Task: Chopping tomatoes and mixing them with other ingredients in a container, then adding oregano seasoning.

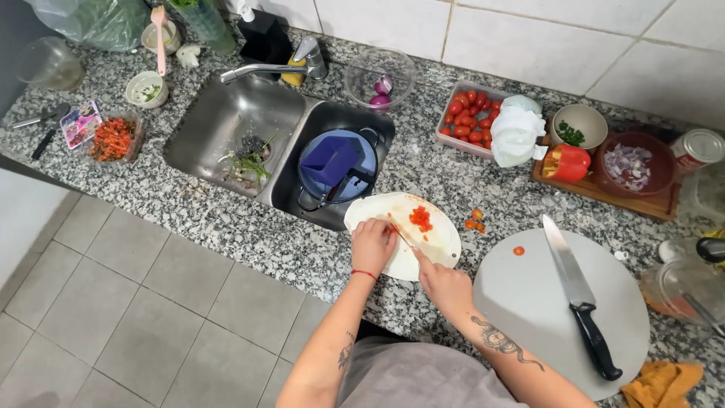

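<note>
I saw my left hand (372, 243) pressing a tomato piece on the white board (438, 242) just right of the sink (226, 121), fingers curled over it; my right hand (445, 285) gripped a small knife (404, 239). A diced pile (421, 218) lay done; the tub of whole tomatoes (468, 117) remained

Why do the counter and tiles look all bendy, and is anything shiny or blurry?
Head view: the wide lens bows the granite counter and wall tiles near the edges; soft, even light, faint shadows; glare glints on the faucet and big knife blade; the left hand and right hand on the white cutting board look slightly soft, the small blade hard to see.
</note>
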